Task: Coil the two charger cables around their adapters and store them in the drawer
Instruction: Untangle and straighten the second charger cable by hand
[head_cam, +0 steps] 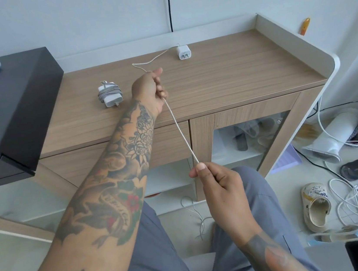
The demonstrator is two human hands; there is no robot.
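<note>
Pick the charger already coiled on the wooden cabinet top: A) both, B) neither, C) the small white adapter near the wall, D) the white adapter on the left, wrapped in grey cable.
D: the white adapter on the left has grey cable wound round it, while the small white adapter near the wall trails its beige cable, stretched between the left hand and right hand.

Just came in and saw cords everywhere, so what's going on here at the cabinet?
A person is tidying chargers. The left hand and right hand both pinch a cream cable, stretched taut between them; it runs on to a small white adapter lying on the wooden cabinet top. That cable is not yet coiled. A second adapter sits nearby with its grey cable already wrapped around it. Neither is in a drawer yet.
</note>
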